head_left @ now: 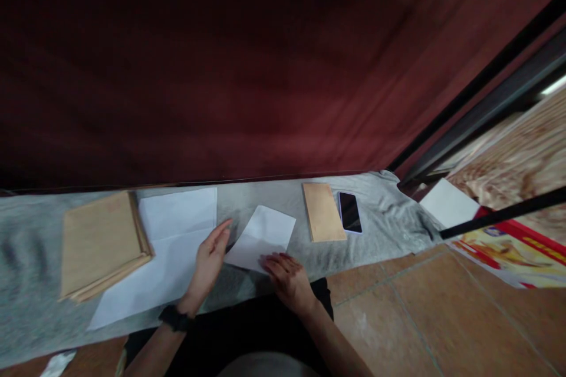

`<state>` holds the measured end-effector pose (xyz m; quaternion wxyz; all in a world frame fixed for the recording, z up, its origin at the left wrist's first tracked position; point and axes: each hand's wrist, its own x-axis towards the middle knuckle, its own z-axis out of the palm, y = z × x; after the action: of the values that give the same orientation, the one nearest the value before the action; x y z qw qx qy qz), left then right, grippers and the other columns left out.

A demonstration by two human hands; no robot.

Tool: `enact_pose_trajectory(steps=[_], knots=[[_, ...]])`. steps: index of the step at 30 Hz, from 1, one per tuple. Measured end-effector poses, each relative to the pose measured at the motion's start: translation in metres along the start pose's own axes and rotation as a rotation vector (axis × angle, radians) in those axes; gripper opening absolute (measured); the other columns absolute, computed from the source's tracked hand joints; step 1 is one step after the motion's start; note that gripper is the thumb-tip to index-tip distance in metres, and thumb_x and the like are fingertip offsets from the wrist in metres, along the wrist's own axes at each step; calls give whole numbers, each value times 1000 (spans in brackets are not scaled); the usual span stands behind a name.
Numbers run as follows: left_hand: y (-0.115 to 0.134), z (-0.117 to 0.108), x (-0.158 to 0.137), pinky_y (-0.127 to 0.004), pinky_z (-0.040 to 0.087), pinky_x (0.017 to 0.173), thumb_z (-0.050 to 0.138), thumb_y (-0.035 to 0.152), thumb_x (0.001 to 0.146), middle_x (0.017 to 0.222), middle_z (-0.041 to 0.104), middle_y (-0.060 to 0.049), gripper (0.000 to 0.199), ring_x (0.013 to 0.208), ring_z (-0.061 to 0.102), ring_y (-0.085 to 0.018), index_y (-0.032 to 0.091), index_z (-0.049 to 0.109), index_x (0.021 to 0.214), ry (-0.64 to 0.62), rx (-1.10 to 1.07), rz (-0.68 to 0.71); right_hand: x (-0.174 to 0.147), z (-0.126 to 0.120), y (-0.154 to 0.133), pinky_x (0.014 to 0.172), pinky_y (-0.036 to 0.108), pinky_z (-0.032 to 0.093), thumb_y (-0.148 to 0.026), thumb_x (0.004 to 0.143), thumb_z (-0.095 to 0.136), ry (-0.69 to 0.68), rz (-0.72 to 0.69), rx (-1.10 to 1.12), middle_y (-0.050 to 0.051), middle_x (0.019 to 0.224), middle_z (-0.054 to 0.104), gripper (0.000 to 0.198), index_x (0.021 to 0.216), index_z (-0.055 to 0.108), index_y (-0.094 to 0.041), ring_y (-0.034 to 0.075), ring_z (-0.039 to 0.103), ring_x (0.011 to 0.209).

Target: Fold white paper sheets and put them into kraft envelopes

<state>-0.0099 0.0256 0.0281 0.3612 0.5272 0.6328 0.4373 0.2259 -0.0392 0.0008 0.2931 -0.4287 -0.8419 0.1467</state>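
Observation:
A folded white sheet of paper (263,232) lies on the grey cloth in front of me. My right hand (287,277) rests on its near edge, the fingers laid over the paper and a little blurred. Just off the paper's left side, my left hand (211,253) is held edge-on with its fingers stretched out and nothing in it. Its wrist wears a black watch (175,318). Beneath and left of that hand are larger white sheets (177,247) with a crease across them. A stack of brown paper envelopes (101,244) partly covers those sheets.
A single brown envelope (324,212) and a phone (350,212) lie to the right on the grey cloth (380,206). A dark red panel (265,100) rises behind. Right of the cloth are a black metal bar (504,212) and a red-and-yellow printed box (513,253) on the tiled floor (398,318).

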Motion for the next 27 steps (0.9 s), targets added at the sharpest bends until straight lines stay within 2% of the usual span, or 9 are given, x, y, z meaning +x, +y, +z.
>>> enact_pose_trajectory(steps=[3,5,7,9,12,15,21,25,27], knots=[[7,15,8,-43,44,115,45,54,97,144,61,-8,53,135,56,-26,24,61,137,-393,169,165,-11,4,7,120,47,38,-2,80,54,-67,21,4,9,147,57,68,146,50,-23,22,50,138],[11,36,11,-41,37,121,39,49,100,150,55,-5,51,141,49,-22,25,58,141,-630,307,347,-15,5,11,121,49,35,0,79,53,-86,36,-14,9,147,57,68,144,53,-23,23,48,140],[11,61,13,-39,30,124,34,43,103,155,49,-3,51,145,43,-18,23,54,145,-768,424,503,-17,7,15,122,49,34,0,80,53,-109,35,-16,8,145,59,67,143,55,-23,22,48,140],[8,83,15,-38,25,126,35,42,103,157,46,-2,50,148,38,-17,24,53,146,-830,516,604,-18,9,17,123,48,33,-1,80,54,-126,34,-8,7,145,59,69,145,53,-23,22,47,141],[-1,103,26,-38,20,128,39,41,102,157,45,1,47,149,35,-15,29,53,146,-760,577,704,-20,12,18,123,48,32,-3,81,54,-135,41,2,6,148,57,72,148,50,-26,23,46,142],[-15,100,46,-39,19,127,40,41,101,157,46,-2,49,149,35,-15,27,51,147,-622,595,711,-22,15,19,122,49,34,-3,82,53,-125,68,-9,7,149,55,68,146,52,-26,23,49,140],[-40,57,73,-50,22,125,42,52,97,157,44,-14,63,148,38,-28,13,53,145,-404,575,501,-24,16,20,121,49,35,-3,84,53,-109,67,5,6,149,56,65,145,54,-26,23,50,139],[-42,21,46,-47,35,120,38,56,98,151,54,-10,57,143,46,-25,21,61,137,-406,522,458,-23,12,22,122,48,34,-1,82,52,-86,74,95,5,148,57,69,146,53,-27,21,50,138],[-39,1,23,-45,39,118,43,54,98,151,54,-7,52,143,47,-22,27,60,139,-477,408,465,-22,8,23,122,47,34,-1,83,51,-65,81,156,5,148,58,68,146,52,-27,20,51,138]])
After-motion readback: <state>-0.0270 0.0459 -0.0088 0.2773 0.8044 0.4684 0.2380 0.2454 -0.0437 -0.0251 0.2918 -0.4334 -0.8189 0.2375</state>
